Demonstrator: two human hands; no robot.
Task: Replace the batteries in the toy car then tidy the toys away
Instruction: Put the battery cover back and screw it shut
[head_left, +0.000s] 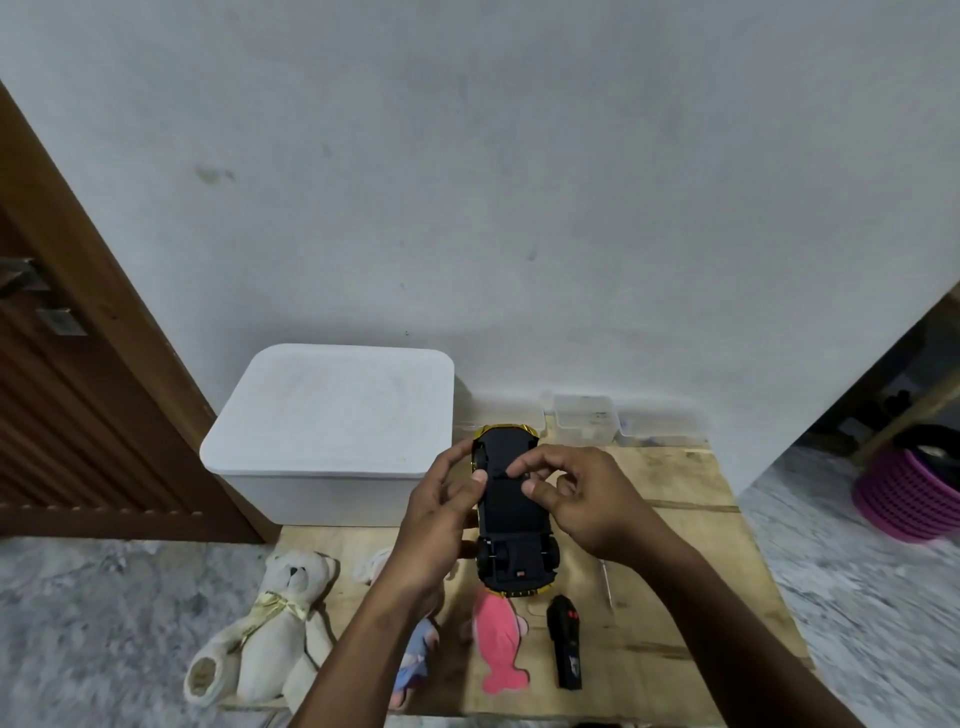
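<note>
the white box (332, 415) by the wall has its lid on, so its contents are hidden. 2 small clear tubs (584, 418) stand behind the wooden board (701, 545); what is inside is too blurred to tell. the toy car (511, 512) is held upside down above the board. the left hand (436, 525) grips its side, and the right hand (582, 499) pinches at its black underside. a pale mark on the remote (564, 642) cannot be read.

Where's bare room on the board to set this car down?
Right side of the plywood board, between the clear plastic tubs and the black remote control. The flat lid of the white plastic box too. Crowded near edge: white teddy bear, pink fish plush.
</note>
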